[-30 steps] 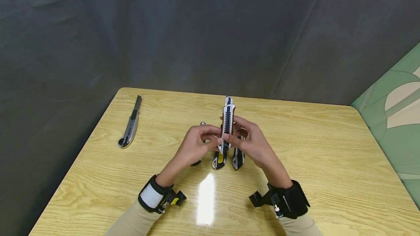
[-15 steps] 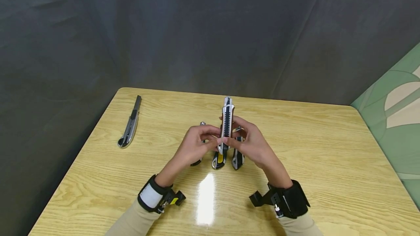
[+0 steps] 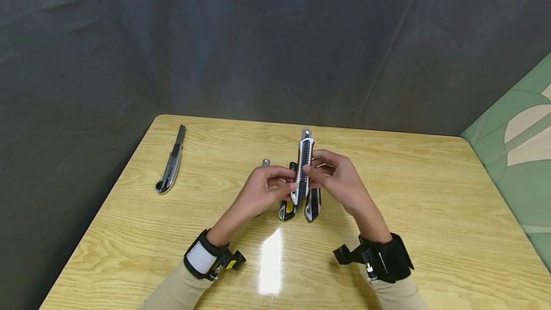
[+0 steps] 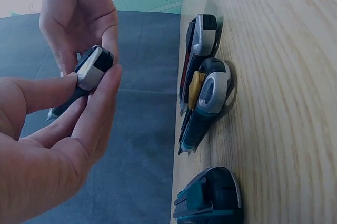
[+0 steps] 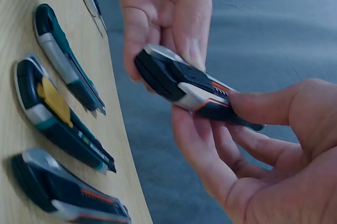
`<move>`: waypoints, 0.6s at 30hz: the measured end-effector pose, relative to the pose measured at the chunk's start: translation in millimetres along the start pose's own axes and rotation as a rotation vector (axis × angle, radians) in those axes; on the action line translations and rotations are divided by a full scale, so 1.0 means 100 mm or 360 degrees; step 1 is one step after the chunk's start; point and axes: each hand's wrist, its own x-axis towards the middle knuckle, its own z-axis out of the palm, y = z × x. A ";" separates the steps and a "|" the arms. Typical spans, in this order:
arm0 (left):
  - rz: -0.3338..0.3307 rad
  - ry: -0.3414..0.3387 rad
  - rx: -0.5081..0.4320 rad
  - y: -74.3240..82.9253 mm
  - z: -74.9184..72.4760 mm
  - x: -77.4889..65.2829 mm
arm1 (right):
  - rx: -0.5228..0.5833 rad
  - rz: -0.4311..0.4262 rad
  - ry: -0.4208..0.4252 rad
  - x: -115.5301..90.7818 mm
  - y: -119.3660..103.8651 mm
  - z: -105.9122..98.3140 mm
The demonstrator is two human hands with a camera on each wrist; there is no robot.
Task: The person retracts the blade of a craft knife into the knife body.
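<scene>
Above the middle of the table, both my hands hold a silver and black utility knife (image 3: 303,161) with its metal nose pointing away. My left hand (image 3: 262,190) pinches its near end between thumb and fingers. Farther up the handle, my right hand (image 3: 342,183) grips it, the thumb lying on the black slider track. Orange lines on its side show in the right wrist view. Beneath the hands lie a utility knife with a yellow slider (image 5: 58,108), a similar silver and black one (image 3: 313,205), and a dark green one (image 5: 66,58), mostly hidden by my left hand in the head view.
At the far left of the wooden table (image 3: 430,214) lies another silver snap-off knife (image 3: 171,164), its dark nose pointing away. A dark grey cloth (image 3: 275,47) hangs behind the table. Patterned green fabric (image 3: 516,157) is at the right.
The held utility knife has shifted slightly right and tilted, together with my right hand. My right thumb sits higher on the handle. The knives on the table have not moved.
</scene>
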 end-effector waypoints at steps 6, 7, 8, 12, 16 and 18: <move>0.0021 -0.0044 -0.0133 0.06 -0.01 -0.05 | -0.0116 0.0064 0.0012 -0.01 0.08 -0.20; 0.0023 -0.0041 -0.0126 0.06 -0.02 -0.06 | -0.0141 0.0087 0.0014 -0.01 0.11 -0.24; 0.0021 -0.0038 -0.0112 0.05 -0.02 -0.06 | -0.0164 0.0117 0.0020 -0.02 0.13 -0.28; 0.0008 -0.0038 -0.0077 0.02 -0.05 -0.09 | -0.0291 0.0214 0.0058 -0.03 0.25 -0.44; 0.0012 -0.0013 -0.0082 0.01 -0.09 -0.11 | -0.0385 0.0311 0.0057 -0.04 0.37 -0.58; 0.0018 -0.0002 -0.0095 0.01 -0.12 -0.12 | -0.0405 0.0361 0.0035 -0.06 0.42 -0.63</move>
